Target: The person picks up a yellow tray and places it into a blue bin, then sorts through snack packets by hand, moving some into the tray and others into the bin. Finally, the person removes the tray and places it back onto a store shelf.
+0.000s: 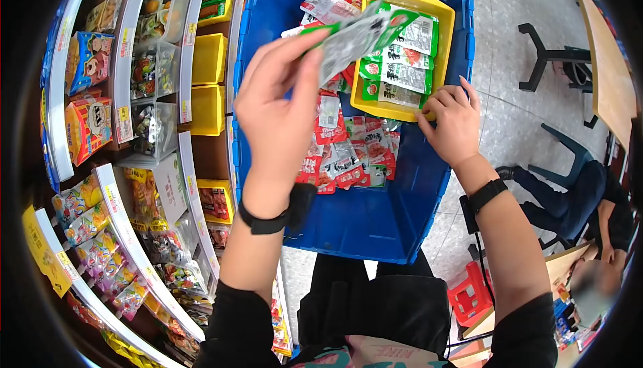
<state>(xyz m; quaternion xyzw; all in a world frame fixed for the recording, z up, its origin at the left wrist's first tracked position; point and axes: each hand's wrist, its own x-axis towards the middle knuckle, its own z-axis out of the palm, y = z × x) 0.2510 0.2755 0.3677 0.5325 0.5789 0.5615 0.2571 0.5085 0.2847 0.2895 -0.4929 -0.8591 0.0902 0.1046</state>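
Blue bin (pixel 362 224) beneath packet (pixel 355 41) and hands (pixel 276 103)

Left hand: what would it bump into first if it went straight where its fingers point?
The left hand would probably meet the yellow bin first. Its fingertips look right at the rim, though touch is hard to tell.

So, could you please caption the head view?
Left hand holding a packet, right hand on a yellow tray over a blue crate.

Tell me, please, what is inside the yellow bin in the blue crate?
Overlapping green-and-white packets lie inside the yellow bin. Whatever is beneath them is covered. The raised packet in the left hand also hides part of the bin.
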